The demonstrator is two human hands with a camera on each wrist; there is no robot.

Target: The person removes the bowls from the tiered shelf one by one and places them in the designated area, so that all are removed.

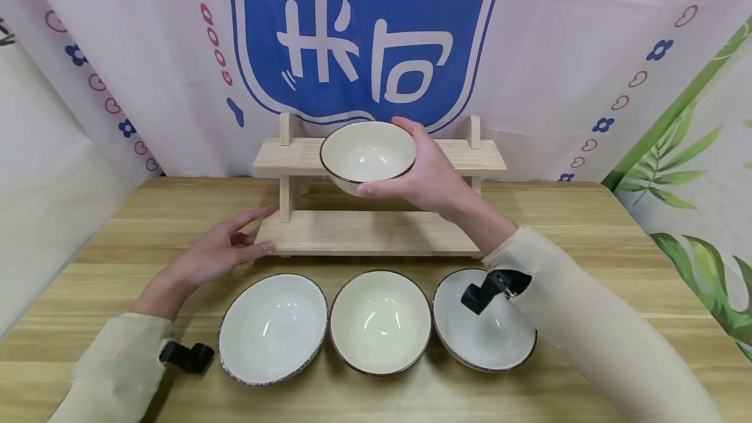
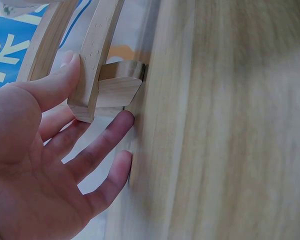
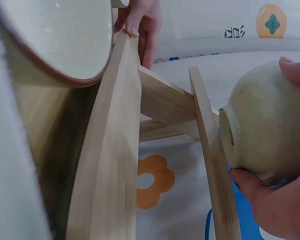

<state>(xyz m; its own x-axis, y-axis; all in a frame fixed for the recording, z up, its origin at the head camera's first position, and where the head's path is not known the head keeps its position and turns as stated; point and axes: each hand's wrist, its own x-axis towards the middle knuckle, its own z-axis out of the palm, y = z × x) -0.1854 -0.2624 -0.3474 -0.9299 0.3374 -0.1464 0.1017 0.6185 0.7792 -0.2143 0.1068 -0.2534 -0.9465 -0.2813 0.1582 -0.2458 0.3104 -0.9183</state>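
Note:
My right hand [image 1: 431,172] holds a cream bowl [image 1: 365,152] with a dark brown rim, thumb at the near side and fingers at the far side. The bowl overlaps the upper shelf [image 1: 294,156] of a two-tier wooden rack in the head view. Seen from the right wrist, the bowl's foot [image 3: 231,135] faces that shelf closely. At the rack's left end, my left hand [image 1: 214,252] grips the end of the lower shelf [image 1: 364,234] between thumb and fingers; its other fingers [image 2: 102,150] spread out near the tabletop.
In front of the rack stand three bowls in a row: a whitish one with a speckled rim [image 1: 273,328], a cream one [image 1: 380,322], and a whitish one [image 1: 482,338] partly under the right sleeve. A printed curtain [image 1: 176,83] hangs behind the wooden table [image 1: 576,240].

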